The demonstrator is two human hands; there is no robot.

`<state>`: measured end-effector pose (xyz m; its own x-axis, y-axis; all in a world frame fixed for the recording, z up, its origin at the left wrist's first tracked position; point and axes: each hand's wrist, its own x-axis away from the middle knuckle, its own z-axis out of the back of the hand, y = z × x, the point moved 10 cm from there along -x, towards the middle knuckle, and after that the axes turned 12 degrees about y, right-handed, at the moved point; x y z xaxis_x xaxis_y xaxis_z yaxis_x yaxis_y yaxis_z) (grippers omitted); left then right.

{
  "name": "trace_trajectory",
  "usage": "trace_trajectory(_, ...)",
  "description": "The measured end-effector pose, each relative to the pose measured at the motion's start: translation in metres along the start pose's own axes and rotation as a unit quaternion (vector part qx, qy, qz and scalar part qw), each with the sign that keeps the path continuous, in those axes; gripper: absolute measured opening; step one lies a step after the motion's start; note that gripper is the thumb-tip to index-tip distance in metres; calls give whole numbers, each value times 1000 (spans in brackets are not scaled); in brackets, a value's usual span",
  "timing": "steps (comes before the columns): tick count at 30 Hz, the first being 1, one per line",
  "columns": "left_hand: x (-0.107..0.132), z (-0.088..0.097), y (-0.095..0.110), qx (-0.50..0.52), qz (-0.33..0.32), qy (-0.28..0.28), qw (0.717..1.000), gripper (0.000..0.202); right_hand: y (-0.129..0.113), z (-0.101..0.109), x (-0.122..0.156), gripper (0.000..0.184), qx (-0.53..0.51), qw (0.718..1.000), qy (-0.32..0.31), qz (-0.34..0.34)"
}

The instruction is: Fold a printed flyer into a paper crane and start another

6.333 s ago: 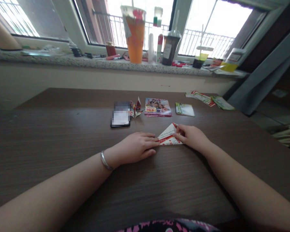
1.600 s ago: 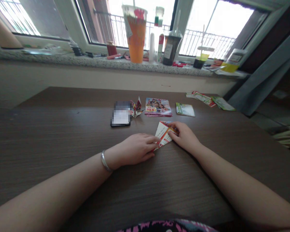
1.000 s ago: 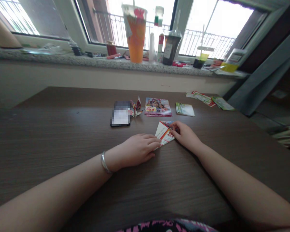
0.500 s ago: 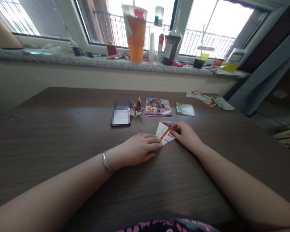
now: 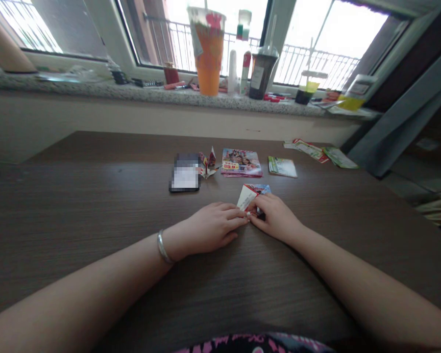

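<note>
A folded piece of printed paper [image 5: 249,194], white with red and blue, lies on the dark wooden table [image 5: 95,206] in front of me. My left hand [image 5: 209,228], with a silver bangle at the wrist, lies flat with its fingertips pressing the paper's near left corner. My right hand [image 5: 275,220] covers the paper's near right part, fingers pinched on the fold right beside the left fingertips. Only the far tip of the paper shows above both hands.
Behind the paper lie a phone [image 5: 184,172], a small folded paper figure [image 5: 208,164], a colourful flyer [image 5: 241,162] and a green leaflet [image 5: 282,166]. More leaflets [image 5: 316,151] lie far right. Cups [image 5: 208,51] and bottles crowd the windowsill [image 5: 95,90].
My right hand has slid from the paper's far right corner down toward me to meet the left fingertips. Earlier the paper was a flat triangle; it is now folded narrower.
</note>
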<state>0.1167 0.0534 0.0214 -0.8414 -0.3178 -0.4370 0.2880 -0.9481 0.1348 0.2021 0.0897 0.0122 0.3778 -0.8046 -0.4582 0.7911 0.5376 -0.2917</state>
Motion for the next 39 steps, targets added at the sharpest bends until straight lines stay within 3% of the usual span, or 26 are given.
trace_trajectory(9,-1,3,3,11,-7,-22,1000,30,1,-4,1,7,17,999,-21,-22)
trace_trajectory(17,-1,1,1,2,4,-20,1000,27,-5,-1,2,20,77,995,-5,-63)
trace_trajectory(26,2,-2,8,-22,25,-52,998,40,11,-9,7,56,99,992,-12,-81)
trace_trajectory(32,2,-3,11,-37,45,-56,997,42,19,-15,9,67,78,991,-43,-103)
trace_trajectory(39,2,-2,9,-31,41,-62,997,46,37,-20,10,71,73,988,-31,-131)
